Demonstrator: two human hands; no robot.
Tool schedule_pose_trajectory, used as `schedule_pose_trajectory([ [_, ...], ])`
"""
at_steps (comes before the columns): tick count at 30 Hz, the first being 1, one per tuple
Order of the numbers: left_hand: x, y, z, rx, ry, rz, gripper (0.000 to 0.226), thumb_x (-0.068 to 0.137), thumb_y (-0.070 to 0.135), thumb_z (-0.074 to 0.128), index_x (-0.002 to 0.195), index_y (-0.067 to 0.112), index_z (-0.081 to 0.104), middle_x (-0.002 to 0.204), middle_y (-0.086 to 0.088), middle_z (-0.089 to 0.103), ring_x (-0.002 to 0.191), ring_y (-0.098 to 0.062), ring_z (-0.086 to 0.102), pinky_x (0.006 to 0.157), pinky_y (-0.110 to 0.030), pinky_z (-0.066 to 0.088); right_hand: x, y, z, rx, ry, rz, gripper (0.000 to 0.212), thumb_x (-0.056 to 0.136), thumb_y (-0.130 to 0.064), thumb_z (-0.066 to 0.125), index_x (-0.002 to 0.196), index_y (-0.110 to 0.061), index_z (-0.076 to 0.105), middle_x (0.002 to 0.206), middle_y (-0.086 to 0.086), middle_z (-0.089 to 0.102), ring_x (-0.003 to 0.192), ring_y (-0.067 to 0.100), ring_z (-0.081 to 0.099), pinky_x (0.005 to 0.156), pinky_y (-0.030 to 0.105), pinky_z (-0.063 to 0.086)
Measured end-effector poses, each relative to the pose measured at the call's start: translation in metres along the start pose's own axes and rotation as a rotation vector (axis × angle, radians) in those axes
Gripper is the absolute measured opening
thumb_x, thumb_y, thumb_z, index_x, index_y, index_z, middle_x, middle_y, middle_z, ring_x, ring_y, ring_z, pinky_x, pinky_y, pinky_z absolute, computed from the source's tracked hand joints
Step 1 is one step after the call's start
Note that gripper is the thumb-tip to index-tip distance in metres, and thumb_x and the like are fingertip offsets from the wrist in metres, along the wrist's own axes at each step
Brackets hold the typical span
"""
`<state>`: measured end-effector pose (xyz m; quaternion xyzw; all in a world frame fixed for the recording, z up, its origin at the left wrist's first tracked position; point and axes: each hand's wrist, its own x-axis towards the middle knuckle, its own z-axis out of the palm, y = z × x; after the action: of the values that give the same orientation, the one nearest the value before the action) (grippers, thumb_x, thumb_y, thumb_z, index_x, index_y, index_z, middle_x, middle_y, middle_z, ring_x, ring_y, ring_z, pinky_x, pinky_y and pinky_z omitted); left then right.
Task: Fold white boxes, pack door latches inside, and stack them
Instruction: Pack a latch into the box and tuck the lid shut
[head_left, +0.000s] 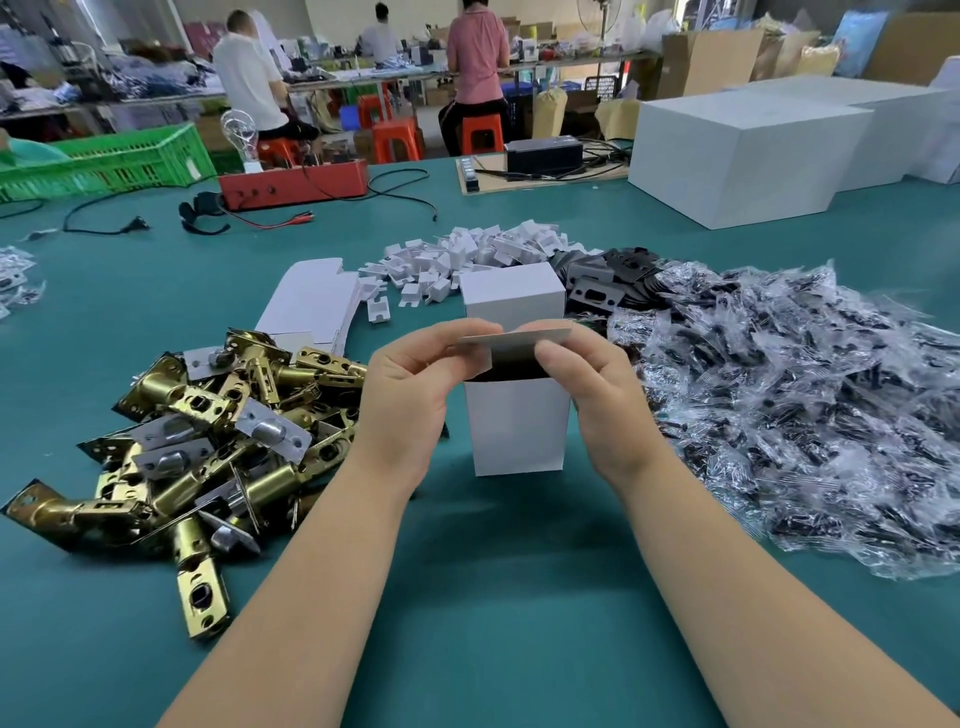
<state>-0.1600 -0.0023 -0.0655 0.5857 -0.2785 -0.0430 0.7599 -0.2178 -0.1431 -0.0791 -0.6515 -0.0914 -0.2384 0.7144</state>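
Pinching top flap (514, 339) of upright white box (519, 426), centre of green table (467, 597): L hand (410, 395) grips flap's left end, R hand (592, 384) its right end, thumbs on near side. Box mouth open, dark inside. 2nd closed white box (511, 296) just behind. Brass latches pile (197, 447) to left; bagged screws heap (810, 415) to right; flat box blanks (311, 306) behind-left.

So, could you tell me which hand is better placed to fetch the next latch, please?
Probably the left: the left hand is nearest the brass latch pile, while the right hand can steady the white box.
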Motion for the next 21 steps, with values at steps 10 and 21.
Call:
schedule_pose_trajectory([
  [10, -0.0063, 0.0056, -0.0055, 0.397, -0.104, 0.244, 0.006, 0.080, 0.025, 0.069, 0.080, 0.025, 0.075, 0.095, 0.007, 0.071, 0.096, -0.010, 0.066, 0.080, -0.024, 0.051, 0.0014, 0.0030, -0.0070, -0.082, 0.017, 0.056, 0.018, 0.076, -0.025, 0.060, 0.092, -0.022, 0.067, 0.089, -0.011, 0.069, 0.085, 0.004, 0.061, 0.075, 0.012, 0.045],
  [21, -0.0059, 0.0017, -0.0012, 0.553, 0.021, 0.317, 0.018, 0.086, 0.022, 0.068, 0.096, 0.037, 0.068, 0.087, 0.027, 0.067, 0.082, 0.004, 0.062, 0.075, -0.012, 0.048, -0.0035, -0.0040, -0.0002, -0.348, 0.112, -0.110, 0.013, 0.091, -0.020, 0.056, 0.096, -0.032, 0.061, 0.088, -0.014, 0.060, 0.077, -0.006, 0.054, 0.071, 0.009, 0.039],
])
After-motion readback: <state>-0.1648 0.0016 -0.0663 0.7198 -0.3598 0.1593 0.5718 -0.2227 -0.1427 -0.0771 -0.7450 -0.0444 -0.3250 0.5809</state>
